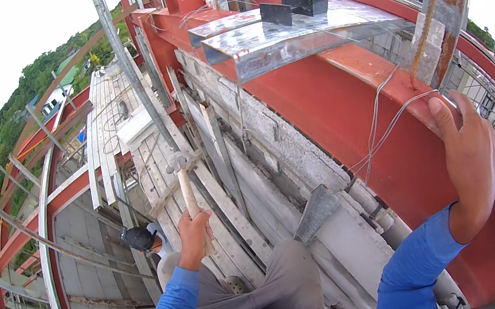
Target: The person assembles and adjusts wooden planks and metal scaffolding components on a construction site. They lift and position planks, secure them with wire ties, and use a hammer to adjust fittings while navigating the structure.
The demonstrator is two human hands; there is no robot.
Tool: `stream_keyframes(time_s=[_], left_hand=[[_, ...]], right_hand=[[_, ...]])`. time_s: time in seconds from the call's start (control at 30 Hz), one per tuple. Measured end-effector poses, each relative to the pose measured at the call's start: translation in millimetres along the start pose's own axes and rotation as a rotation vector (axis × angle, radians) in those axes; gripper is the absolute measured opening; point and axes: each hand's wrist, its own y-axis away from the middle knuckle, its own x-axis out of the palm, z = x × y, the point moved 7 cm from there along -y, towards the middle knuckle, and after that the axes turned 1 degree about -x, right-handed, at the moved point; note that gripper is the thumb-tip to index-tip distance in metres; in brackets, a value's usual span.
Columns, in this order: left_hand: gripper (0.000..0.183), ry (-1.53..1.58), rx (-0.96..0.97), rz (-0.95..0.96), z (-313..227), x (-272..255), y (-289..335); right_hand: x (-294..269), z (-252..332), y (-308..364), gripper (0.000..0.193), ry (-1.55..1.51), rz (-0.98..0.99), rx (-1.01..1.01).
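Observation:
My left hand is closed round the wooden handle of a hammer. The hammer stands head up over the scaffold planks, in front of my knees. At the right, my right hand grips the top edge of a red steel beam, thumb and fingers bent over it. A small silvery edge shows between thumb and finger; what it is I cannot make out. Thin wire loops over the beam beside that hand. A galvanized metal channel piece leans against the wall blocks near my right knee.
Galvanized channels lie across the beam, with black angle brackets on top. A rough block wall runs below it. Long planks form the walkway, crossed by a metal pole. Another person in a dark cap is lower down, left.

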Motion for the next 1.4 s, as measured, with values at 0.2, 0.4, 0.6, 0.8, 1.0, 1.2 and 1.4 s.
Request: stream_keyframes(time_s=[0.2,0.4,0.6,0.8,1.0,1.2,1.4], left_hand=[[0.020,-0.089,-0.156,0.067,37,-60,-110],[0.029,-0.534,-0.062,-0.147,94,-179,-145],[0.045,-0.927,-0.126,-0.065,320,-243,-114],[0.050,-0.772,-0.278,-0.158,446,-233,-57],[0.057,-0.756,-0.316,-0.252,419,-185,-104],[0.068,-0.667,-0.260,-0.417,400,-180,-228],[0.075,-0.593,-0.268,-0.468,392,-175,-357]], right_hand=[[12,-49,-11,0.079,0.063,-0.061,-0.142],[35,-53,-24,0.084,-0.004,0.124,-0.061],[25,-51,-39,0.067,-0.143,0.257,-0.127],[32,-48,-36,0.073,-0.240,0.338,-0.096],[26,-41,-26,0.074,-0.106,0.228,0.000],[37,-50,-49,0.085,-0.081,0.280,0.041],[19,-59,-38,0.083,0.079,0.252,0.160]])
